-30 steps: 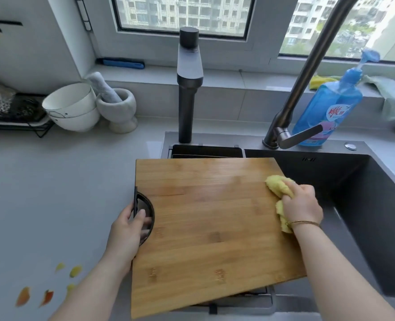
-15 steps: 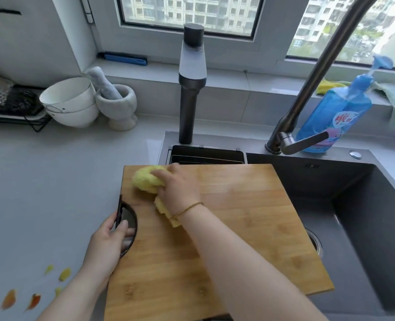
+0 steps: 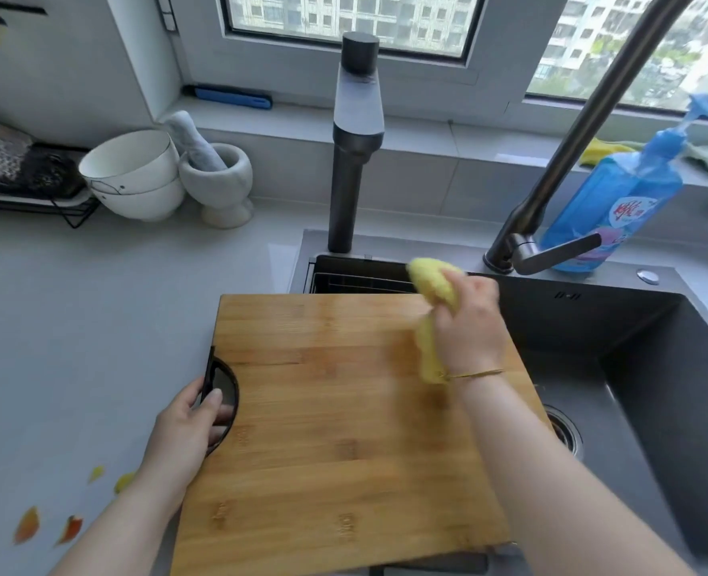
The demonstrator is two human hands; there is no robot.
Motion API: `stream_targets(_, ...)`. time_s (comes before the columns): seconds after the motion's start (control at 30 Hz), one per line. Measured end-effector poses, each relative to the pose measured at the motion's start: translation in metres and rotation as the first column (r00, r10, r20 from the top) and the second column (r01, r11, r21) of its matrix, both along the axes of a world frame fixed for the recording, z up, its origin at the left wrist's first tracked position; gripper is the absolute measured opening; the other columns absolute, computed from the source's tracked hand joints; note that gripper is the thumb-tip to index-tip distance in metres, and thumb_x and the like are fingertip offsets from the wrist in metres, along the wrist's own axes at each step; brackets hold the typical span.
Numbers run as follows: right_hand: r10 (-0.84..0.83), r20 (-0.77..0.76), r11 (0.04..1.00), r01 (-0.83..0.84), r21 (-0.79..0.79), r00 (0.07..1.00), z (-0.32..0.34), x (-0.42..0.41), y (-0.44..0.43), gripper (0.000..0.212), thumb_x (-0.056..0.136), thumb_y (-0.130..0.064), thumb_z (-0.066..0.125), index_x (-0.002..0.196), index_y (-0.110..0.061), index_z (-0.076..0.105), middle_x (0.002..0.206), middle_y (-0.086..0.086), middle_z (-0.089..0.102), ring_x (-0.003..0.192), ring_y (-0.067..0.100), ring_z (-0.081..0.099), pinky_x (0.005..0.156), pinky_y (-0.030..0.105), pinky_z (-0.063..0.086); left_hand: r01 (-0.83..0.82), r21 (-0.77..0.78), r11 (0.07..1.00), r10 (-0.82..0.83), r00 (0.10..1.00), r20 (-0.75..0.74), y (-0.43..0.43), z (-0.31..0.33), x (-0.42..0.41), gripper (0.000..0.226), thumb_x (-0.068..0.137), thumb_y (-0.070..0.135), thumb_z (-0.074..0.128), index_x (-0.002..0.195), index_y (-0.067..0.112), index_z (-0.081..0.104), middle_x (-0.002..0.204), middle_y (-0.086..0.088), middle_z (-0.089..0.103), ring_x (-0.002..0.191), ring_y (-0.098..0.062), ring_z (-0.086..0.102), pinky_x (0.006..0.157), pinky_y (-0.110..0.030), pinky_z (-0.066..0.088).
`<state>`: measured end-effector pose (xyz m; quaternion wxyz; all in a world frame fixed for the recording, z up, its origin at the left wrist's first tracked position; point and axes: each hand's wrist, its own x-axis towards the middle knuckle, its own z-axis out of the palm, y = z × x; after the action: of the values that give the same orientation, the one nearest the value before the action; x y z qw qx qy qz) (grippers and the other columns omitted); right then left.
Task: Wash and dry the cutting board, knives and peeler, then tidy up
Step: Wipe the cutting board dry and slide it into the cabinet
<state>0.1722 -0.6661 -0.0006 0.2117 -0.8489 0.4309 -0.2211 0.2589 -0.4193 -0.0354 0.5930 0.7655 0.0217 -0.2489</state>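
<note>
In the head view, the wooden cutting board (image 3: pixel 335 430) lies flat over the left side of the dark sink (image 3: pixel 655 367), its grain running left to right. At the board's left edge, the left hand (image 3: pixel 182 434) grips the black-rimmed handle cutout (image 3: pixel 221 403), thumb on top and fingers curled through the opening. At the board's far right corner, the right hand (image 3: pixel 468 326) has its fingers closed round a bunched yellow cloth (image 3: pixel 431 280). Hand and cloth are blurred, so I cannot tell whether the cloth touches the wood. Behind the board, a dark square tap column (image 3: pixel 354 160) stands upright. Beyond the board's far right corner, a curved faucet (image 3: pixel 572 151) rises beside a blue dish soap bottle (image 3: pixel 618 193). On the grey counter (image 3: pixel 74 347), well beyond the board's far left corner, stacked white bowls (image 3: pixel 132 176) sit just beside a stone mortar (image 3: pixel 219 180) with a pestle leaning in it. Left of the board's near corner, a few orange and yellow peel scraps (image 3: pixel 28 523) lie on the counter.
</note>
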Motion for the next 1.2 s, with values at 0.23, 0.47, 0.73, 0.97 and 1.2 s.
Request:
stream_targets(0.23, 0.442, -0.199, 0.872, -0.471, -0.133, 0.875, -0.021, 0.006, 0.088, 0.045, 0.075, -0.023, 0.068, 0.118, -0.033, 0.060, 0.123, 0.004, 0.055, 0.103, 0.022, 0.057, 0.082, 0.026, 0.045, 0.006, -0.026, 1.000, -0.006, 1.000, -0.006, 0.001, 0.001, -0.002, 0.044, 0.099, 0.016, 0.039, 0.142, 0.011, 0.033, 0.085, -0.005, 0.059, 0.069, -0.016, 0.054, 0.056, -0.028, 0.040)
stream_targets(0.47, -0.343, -0.311, 0.928, 0.371, 0.032, 0.886, -0.029, -0.129, -0.044, 0.037, 0.093, -0.016, 0.038, 0.127, -0.022, 0.051, 0.122, 0.016, 0.042, 0.106, 0.037, 0.050, 0.087, 0.041, 0.042, 0.032, -0.038, 0.999, -0.032, 0.999, 0.013, 0.003, 0.001, -0.003, 0.042, 0.100, 0.016, 0.037, 0.141, 0.008, 0.036, 0.101, -0.012, 0.057, 0.071, -0.018, 0.053, 0.061, -0.026, 0.042)
stream_targets(0.73, 0.027, 0.173, 0.987, 0.002, -0.163, 0.984, -0.020, -0.077, 0.084, 0.039, 0.069, -0.012, 0.054, 0.106, -0.014, 0.067, 0.100, 0.018, 0.062, 0.077, 0.037, 0.063, 0.063, 0.038, 0.052, 0.061, -0.010, 0.998, -0.061, 0.998, 0.024, 0.002, 0.004, -0.004, 0.035, 0.100, 0.015, 0.035, 0.134, 0.007, 0.043, 0.087, -0.005, 0.058, 0.067, -0.016, 0.054, 0.055, -0.027, 0.040)
stream_targets(0.97, 0.498, -0.162, 0.808, -0.524, -0.269, 0.852, -0.037, -0.055, 0.162, 0.042, 0.041, -0.034, 0.072, 0.082, -0.038, 0.069, 0.079, -0.003, 0.067, 0.054, 0.014, 0.060, 0.049, 0.013, 0.042, 0.066, -0.013, 0.998, -0.066, 0.998, 0.016, 0.004, 0.002, -0.005, 0.033, 0.100, 0.013, 0.035, 0.131, 0.004, 0.046, 0.088, -0.009, 0.059, 0.065, -0.016, 0.052, 0.050, -0.025, 0.046)
stream_targets(1.2, -0.113, -0.349, 0.982, 0.053, -0.179, 0.930, -0.033, -0.149, 0.035, 0.037, 0.082, -0.014, 0.046, 0.112, -0.024, 0.065, 0.111, 0.011, 0.057, 0.089, 0.031, 0.062, 0.069, 0.031, 0.049, 0.061, -0.034, 0.998, -0.061, 0.998, 0.008, 0.004, 0.003, -0.006, 0.031, 0.100, 0.012, 0.036, 0.127, 0.004, 0.048, 0.083, -0.004, 0.057, 0.067, -0.016, 0.054, 0.057, -0.025, 0.040)
